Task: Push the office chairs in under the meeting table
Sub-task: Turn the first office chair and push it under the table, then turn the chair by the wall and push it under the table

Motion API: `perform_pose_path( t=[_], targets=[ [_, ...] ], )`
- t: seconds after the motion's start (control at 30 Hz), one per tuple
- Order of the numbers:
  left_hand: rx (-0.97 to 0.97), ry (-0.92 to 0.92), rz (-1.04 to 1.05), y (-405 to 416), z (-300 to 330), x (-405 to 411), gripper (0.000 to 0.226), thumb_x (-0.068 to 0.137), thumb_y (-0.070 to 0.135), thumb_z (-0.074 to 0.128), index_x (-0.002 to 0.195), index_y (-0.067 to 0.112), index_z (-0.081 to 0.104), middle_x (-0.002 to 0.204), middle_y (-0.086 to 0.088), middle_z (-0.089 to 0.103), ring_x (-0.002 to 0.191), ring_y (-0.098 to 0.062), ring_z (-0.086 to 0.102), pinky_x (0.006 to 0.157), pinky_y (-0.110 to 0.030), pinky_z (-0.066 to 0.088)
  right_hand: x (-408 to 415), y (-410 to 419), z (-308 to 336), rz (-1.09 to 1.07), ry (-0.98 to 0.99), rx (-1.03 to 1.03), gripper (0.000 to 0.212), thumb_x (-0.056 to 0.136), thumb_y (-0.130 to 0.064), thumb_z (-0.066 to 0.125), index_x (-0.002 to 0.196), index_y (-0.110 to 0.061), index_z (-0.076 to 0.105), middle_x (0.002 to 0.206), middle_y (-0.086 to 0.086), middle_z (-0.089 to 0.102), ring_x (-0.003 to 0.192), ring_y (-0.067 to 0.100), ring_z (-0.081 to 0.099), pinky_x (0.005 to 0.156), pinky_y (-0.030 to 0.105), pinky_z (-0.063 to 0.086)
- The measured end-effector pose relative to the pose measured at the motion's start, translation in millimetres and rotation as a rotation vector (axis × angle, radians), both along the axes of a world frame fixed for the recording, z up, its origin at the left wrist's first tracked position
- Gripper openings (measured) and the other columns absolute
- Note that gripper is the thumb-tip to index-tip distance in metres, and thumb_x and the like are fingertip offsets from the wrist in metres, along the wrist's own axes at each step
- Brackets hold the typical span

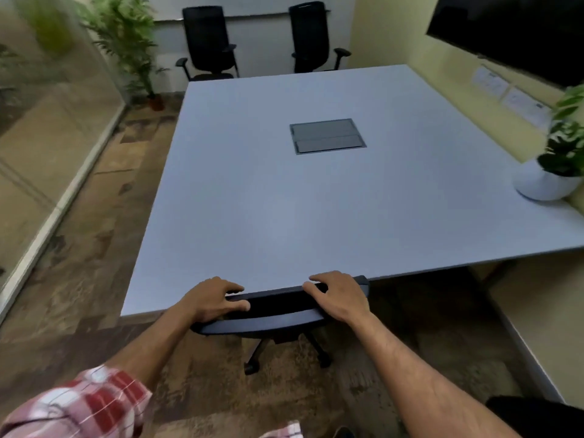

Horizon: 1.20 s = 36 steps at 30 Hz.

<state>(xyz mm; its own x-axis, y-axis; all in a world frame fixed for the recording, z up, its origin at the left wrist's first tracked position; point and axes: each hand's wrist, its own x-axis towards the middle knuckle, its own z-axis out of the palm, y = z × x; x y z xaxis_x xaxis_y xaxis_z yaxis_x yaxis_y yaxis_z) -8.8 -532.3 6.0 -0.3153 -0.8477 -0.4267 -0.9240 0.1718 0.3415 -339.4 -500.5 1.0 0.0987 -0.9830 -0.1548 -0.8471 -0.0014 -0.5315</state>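
A black office chair (278,308) stands at the near edge of the grey meeting table (284,210), its seat hidden under the tabletop. My left hand (211,298) grips the left end of its backrest top. My right hand (338,295) grips the right end. The chair's wheeled base (284,355) shows on the floor below. Across the table, two more black chairs (208,42) (316,39) stand near the back wall, apart from the table's far edge.
A white potted plant (546,181) sits on the table's right edge. A cable box lid (327,135) lies in the table's middle. A tall plant (132,49) stands in the far left corner by a glass wall (47,137). A dark screen (518,30) hangs on the right wall.
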Motion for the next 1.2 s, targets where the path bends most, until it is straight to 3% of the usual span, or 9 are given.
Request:
perform_pose_path(
  t=[0.13,0.3,0.4,0.53,0.7,0.77,0.9,1.07,1.2],
  targets=[
    [-0.150,0.113,-0.054,8.6,-0.1,-39.7,0.084,0.084,0.086,0.029,0.145,0.032,0.052,0.145,0.009,0.056,0.132,-0.015,0.050,0.107,-0.035,0.037,-26.0,30.5,7.3,-0.129,-0.171,-0.033,0.065,0.091,-0.072,0.040,0.139,-0.031,0.058,0.148,-0.010,0.053,0.146,0.012,0.031,0.117,0.034,0.025],
    [-0.225,0.218,-0.181,17.8,-4.4,-135.2,0.075,0.096,0.071,0.035,0.154,0.023,0.039,0.145,-0.003,0.056,0.130,-0.028,0.051,0.105,-0.042,0.040,-75.0,109.6,7.8,-0.272,-0.190,-0.077,0.061,0.098,-0.058,0.046,0.147,-0.022,0.051,0.156,-0.008,0.044,0.153,0.014,0.016,0.122,0.042,0.026],
    [-0.275,0.318,-0.370,32.2,1.9,-198.0,0.074,0.096,0.072,0.034,0.144,0.017,0.047,0.131,-0.009,0.061,0.117,-0.031,0.056,0.094,-0.041,0.043,-109.3,171.0,7.5,-0.402,-0.140,-0.102,0.058,0.099,-0.054,0.049,0.147,-0.021,0.051,0.155,-0.009,0.045,0.153,0.010,0.015,0.123,0.039,0.023],
    [-0.293,0.370,-0.522,70.6,7.1,-272.7,0.081,0.097,0.069,0.036,0.153,0.011,0.034,0.155,-0.012,0.040,0.145,-0.032,0.030,0.116,-0.048,0.028,-154.0,257.6,12.8,-0.587,-0.090,-0.123,0.055,0.100,-0.052,0.051,0.146,-0.021,0.053,0.155,-0.009,0.046,0.153,0.008,0.016,0.123,0.036,0.018],
    [-0.223,0.399,-0.709,150.4,11.8,-362.1,0.092,0.093,0.077,0.028,0.157,0.011,0.027,0.163,-0.010,0.029,0.153,-0.026,0.014,0.123,-0.045,0.014,-211.1,370.9,26.8,-0.792,-0.045,-0.136,0.068,0.093,-0.067,0.039,0.146,-0.026,0.052,0.154,-0.013,0.046,0.152,0.004,0.015,0.121,0.036,0.018],
    [-0.207,0.413,-0.691,158.7,10.8,-369.1,0.088,0.095,0.073,0.032,0.157,0.011,0.029,0.162,-0.011,0.032,0.152,-0.026,0.017,0.122,-0.044,0.015,-218.0,377.4,29.1,-0.792,-0.032,-0.126,0.069,0.092,-0.068,0.039,0.145,-0.025,0.053,0.153,-0.012,0.048,0.151,0.005,0.017,0.121,0.034,0.017],
    [-0.166,0.440,-0.802,250.9,13.2,-438.5,0.086,0.093,0.071,0.035,0.156,0.011,0.032,0.160,-0.011,0.035,0.150,-0.027,0.023,0.121,-0.041,0.017,-268.0,475.8,37.3,-0.896,-0.014,-0.131,0.053,0.101,-0.051,0.050,0.146,-0.023,0.053,0.154,-0.010,0.048,0.152,0.006,0.017,0.122,0.034,0.018],
    [-0.129,0.475,-0.854,354.0,9.0,-502.7,0.081,0.096,0.070,0.036,0.151,0.011,0.039,0.150,-0.013,0.048,0.138,-0.026,0.040,0.113,-0.037,0.027,-328.1,576.9,43.9,-0.941,0.029,-0.107,0.053,0.101,-0.052,0.050,0.147,-0.025,0.051,0.155,-0.011,0.046,0.151,0.005,0.017,0.118,0.032,0.024],
    [-0.062,0.487,-0.899,441.3,6.4,-564.0,0.079,0.097,0.067,0.041,0.156,0.014,0.033,0.157,-0.009,0.039,0.144,-0.026,0.034,0.117,-0.041,0.025,-390.9,662.7,47.6,-0.982,0.066,-0.076,0.053,0.100,-0.055,0.050,0.145,-0.028,0.052,0.154,-0.012,0.047,0.150,0.007,0.021,0.116,0.033,0.023]
  ],
)
